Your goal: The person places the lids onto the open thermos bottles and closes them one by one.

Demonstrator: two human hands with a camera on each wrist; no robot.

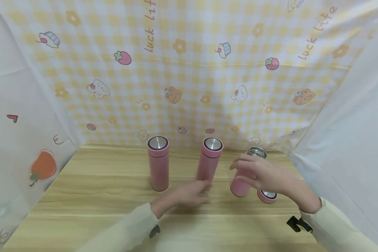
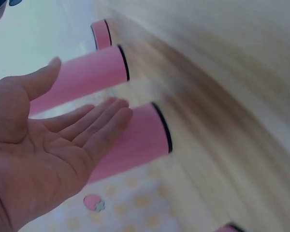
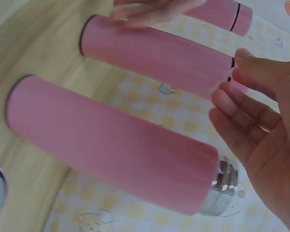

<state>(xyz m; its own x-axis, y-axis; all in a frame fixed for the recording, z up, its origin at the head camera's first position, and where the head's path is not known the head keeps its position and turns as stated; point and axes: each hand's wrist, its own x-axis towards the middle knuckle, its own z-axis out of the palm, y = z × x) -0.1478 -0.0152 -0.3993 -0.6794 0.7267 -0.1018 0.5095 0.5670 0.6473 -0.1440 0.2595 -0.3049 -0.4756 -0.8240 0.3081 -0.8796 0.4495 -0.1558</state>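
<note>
A pink thermos bottle without its lid [image 3: 111, 142] stands on the right, its steel neck bare. My right hand [image 1: 264, 173] is beside its upper part, fingers loosely bent and holding nothing. The pink lid [image 1: 266, 196] lies on the table by that bottle's base. A lidded pink thermos bottle [image 1: 209, 162] stands in the middle. My left hand [image 1: 190, 194] reaches toward its lower part in the head view; the left wrist view shows the palm bare and fingers extended. Whether the fingertips touch the bottle, I cannot tell.
Another lidded pink thermos bottle [image 1: 159, 171] stands upright to the left. All of them are on a wood-grain table [image 1: 107, 196]. A yellow checked cloth [image 1: 192, 70] hangs behind, and white cloths [image 1: 343, 140] close in the sides.
</note>
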